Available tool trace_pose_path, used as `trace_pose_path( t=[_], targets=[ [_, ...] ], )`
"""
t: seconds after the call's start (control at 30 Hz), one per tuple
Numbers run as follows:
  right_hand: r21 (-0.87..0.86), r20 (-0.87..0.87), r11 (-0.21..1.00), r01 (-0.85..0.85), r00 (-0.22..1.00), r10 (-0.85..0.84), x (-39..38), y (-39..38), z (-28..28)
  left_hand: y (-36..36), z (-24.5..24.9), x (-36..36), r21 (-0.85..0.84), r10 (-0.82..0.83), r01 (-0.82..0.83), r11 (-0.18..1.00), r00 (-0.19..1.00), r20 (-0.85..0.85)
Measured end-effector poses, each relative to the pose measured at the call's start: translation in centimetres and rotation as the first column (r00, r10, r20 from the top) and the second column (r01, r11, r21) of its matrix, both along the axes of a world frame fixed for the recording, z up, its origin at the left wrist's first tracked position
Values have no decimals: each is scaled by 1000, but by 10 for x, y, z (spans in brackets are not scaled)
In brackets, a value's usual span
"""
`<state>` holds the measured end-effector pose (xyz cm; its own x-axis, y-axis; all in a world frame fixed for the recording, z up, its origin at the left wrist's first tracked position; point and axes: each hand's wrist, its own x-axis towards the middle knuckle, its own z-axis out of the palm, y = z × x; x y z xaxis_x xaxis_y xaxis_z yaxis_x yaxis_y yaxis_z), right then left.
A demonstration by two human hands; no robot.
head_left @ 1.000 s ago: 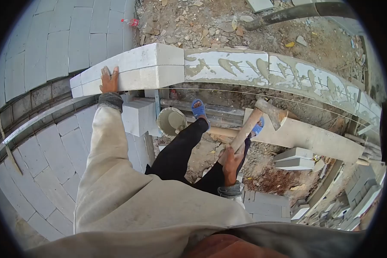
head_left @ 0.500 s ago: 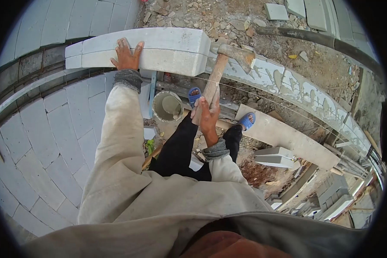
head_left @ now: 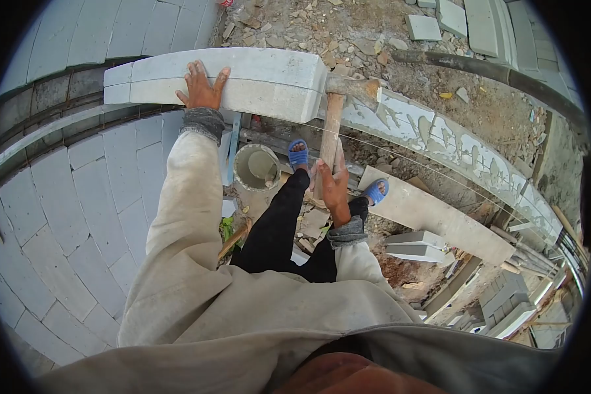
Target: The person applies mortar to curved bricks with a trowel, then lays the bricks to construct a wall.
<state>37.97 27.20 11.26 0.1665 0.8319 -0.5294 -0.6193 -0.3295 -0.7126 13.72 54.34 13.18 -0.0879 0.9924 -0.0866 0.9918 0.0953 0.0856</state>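
My left hand [head_left: 201, 87] lies flat with fingers spread on a white concrete block [head_left: 256, 79] that sits on top of the wall. My right hand [head_left: 333, 182] grips the wooden handle of a hammer [head_left: 338, 108]. The hammer's head rests against the right end face of the block, above the mortar-covered top of the wall [head_left: 440, 141]. A taut guide string [head_left: 414, 159] runs along the wall's near side. My feet in blue sandals [head_left: 299, 155] stand below.
A grey bucket of mortar [head_left: 257, 167] stands by my left foot. A long plank [head_left: 440, 213] and stacked blocks [head_left: 414, 244] lie to the right. Rubble covers the ground beyond the wall. A finished block wall [head_left: 98, 190] is at the left.
My right hand swung the hammer up from low right to the block's right end, and the head now sits against the end face. My left hand stayed on the block.
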Motion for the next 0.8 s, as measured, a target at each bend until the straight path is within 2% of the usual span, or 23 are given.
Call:
trace_pose_path(
  t=[0.07,0.13,0.2,0.27,0.3,0.43,0.47,0.5,0.53,0.57,0.6,0.67,0.77,0.8],
  targets=[
    [-61,117,998,-20,993,27,11,-38,-1,-3,-1,-3,10,10,-10,1000,1000,14],
    [-213,19,962,-170,984,178,37,-80,41,-3,3,1,5,19,-19,1000,999,39],
    [-373,24,843,-388,904,427,61,-125,80,-5,5,2,7,17,-18,1000,998,68],
    [-474,47,688,-549,765,643,73,-170,100,-3,11,3,0,18,-18,1000,998,65],
    [-450,123,658,-604,688,715,75,-174,117,-3,16,4,-17,16,-16,1000,999,46],
    [-506,368,477,-719,320,873,62,-115,177,-4,20,2,-68,35,-30,997,997,73],
    [-378,610,630,-678,330,720,56,-119,147,-3,19,1,-77,38,-32,997,997,73],
    [-241,779,716,-655,310,545,46,-95,144,-2,17,1,-64,35,-31,998,997,69],
    [-218,858,741,-635,236,456,42,-82,121,-2,13,0,-56,29,-25,998,997,69],
    [-122,900,798,-590,273,340,31,-46,124,-2,10,-1,-44,23,-20,999,997,67],
    [-53,959,818,-573,198,201,23,-16,124,-1,9,-1,-38,19,-17,999,998,63],
    [-25,990,841,-540,101,95,12,29,119,-2,8,-1,-28,16,-14,1000,999,52],
    [-263,957,807,-529,-35,289,4,58,110,-2,10,-1,-38,13,-11,999,999,52],
    [-295,948,793,-532,-62,311,7,61,109,-1,10,0,-37,10,-8,999,999,50]
  ],
)
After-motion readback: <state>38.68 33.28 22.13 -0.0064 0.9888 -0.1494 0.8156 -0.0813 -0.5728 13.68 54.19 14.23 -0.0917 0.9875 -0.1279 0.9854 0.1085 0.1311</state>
